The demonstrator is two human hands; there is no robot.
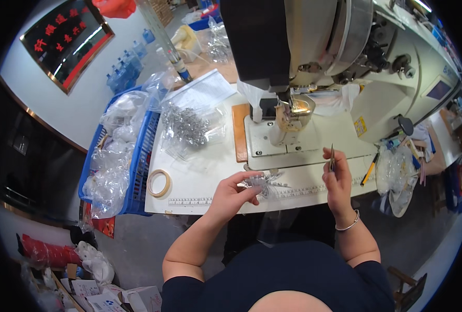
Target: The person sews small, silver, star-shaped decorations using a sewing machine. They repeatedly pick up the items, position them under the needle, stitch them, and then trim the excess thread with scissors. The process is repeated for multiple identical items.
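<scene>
Near the front edge of the white sewing table, my left hand is closed on a shiny silver-grey piece of trim. Its loose ends spread to the right, and clear film seems to hang from it below the edge. To the right, apart from the trim, my right hand grips a slim, pointed metal tool, point up; whether it is tweezers or thread snips I cannot make out. Beyond my hands stands an industrial sewing machine, its lamp lit beside the needle area.
A pile of silvery trim pieces lies on plastic at the left. Nearby are a tape roll and a blue basket full of clear bags. A printed ruler runs along the front edge. A yellow pen lies at the right.
</scene>
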